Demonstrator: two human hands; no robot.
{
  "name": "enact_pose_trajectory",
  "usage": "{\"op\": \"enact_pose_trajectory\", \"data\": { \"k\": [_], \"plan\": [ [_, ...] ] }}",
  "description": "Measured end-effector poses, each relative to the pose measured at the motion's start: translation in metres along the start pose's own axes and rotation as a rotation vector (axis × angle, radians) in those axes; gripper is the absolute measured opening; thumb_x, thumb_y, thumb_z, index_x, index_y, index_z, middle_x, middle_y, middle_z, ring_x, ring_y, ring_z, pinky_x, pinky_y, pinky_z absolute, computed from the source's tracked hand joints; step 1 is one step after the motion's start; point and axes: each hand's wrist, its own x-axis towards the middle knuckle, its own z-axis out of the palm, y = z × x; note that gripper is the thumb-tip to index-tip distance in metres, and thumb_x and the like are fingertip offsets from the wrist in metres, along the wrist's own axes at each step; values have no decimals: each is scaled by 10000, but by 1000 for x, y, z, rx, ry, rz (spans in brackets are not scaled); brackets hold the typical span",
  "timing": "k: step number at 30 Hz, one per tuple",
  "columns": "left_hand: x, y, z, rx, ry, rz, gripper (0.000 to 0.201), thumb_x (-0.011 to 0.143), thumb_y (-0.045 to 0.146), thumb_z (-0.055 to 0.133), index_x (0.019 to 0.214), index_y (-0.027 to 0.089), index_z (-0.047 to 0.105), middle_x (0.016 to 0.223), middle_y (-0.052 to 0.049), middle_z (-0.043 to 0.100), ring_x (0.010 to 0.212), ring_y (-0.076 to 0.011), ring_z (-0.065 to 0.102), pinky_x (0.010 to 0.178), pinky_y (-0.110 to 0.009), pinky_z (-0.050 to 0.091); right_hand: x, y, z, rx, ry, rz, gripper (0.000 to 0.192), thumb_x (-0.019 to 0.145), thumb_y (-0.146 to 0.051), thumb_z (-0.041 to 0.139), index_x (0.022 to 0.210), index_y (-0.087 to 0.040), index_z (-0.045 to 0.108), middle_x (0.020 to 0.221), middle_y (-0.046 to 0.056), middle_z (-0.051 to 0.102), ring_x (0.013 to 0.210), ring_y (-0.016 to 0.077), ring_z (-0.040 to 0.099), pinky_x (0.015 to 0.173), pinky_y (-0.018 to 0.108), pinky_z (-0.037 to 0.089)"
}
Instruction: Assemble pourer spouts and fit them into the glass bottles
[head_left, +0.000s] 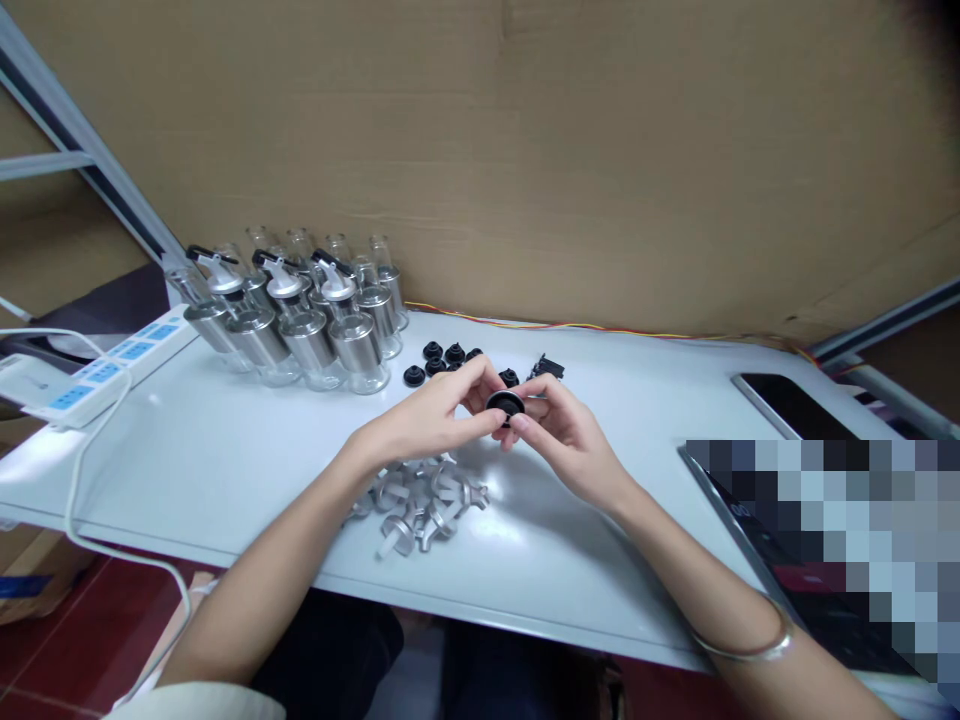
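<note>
1. The black round cap (505, 404) is small, glossy and disc-shaped.
2. It is held above the white table's (225, 470) middle, pinched between both hands' fingertips, lying roughly flat.

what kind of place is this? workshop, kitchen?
Likely a small assembly bench: finished glass dispenser bottles stand in rows, loose silver spouts and black caps lie in piles, and both hands hold one black cap.

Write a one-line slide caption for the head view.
Both hands, left hand and right hand, hold a black cap above silver spouts, beside glass dispenser bottles.
</note>
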Motion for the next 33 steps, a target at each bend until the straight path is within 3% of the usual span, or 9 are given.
{"op": "enact_pose_trajectory", "data": {
  "k": [7, 12, 19, 26, 33],
  "plan": [
    [1, -7, -1, -99, 1, -34, 198, 890, 391, 548, 926, 206, 486, 866, -10, 615, 809, -146, 584, 724, -268, 443, 2, -1, 0, 28, -5, -38, 317, 913, -507, 567, 1009, -214, 495, 843, 46, 669, 692, 174, 653, 705, 343, 526],
    [1, -8, 0, -156, -17, -50, 174, 890, 364, 553, 923, 205, 492, 885, -12, 623, 814, -141, 581, 732, -266, 437, 2, 5, 0, 12, 24, -21, 331, 890, -515, 585, 978, -213, 485, 753, 29, 663, 672, 177, 655, 660, 325, 526],
    [1, -5, 1, -124, -28, -80, 164, 880, 349, 562, 909, 201, 497, 884, -14, 638, 810, -145, 584, 720, -267, 428, 2, -1, 2, 1, 41, -6, 191, 834, -306, 614, 897, -219, 456, 671, -13, 626, 628, 156, 632, 635, 300, 518],
    [0, -1, -1, -2, -1, 19, 156, 864, 340, 579, 891, 198, 520, 857, -2, 635, 813, -149, 586, 738, -271, 438, 1, -7, 2, -85, 36, -17, 177, 772, -221, 582, 844, -222, 420, 668, -16, 614, 593, 140, 592, 562, 257, 455],
    [1, -5, -3, -23, 32, 64, 151, 831, 291, 636, 885, 183, 546, 842, 0, 639, 800, -137, 590, 725, -259, 442, -1, 0, 1, -197, 38, -99, 161, 807, -197, 555, 928, -221, 453, 753, 0, 647, 665, 165, 658, 613, 285, 508]
  ]
}}
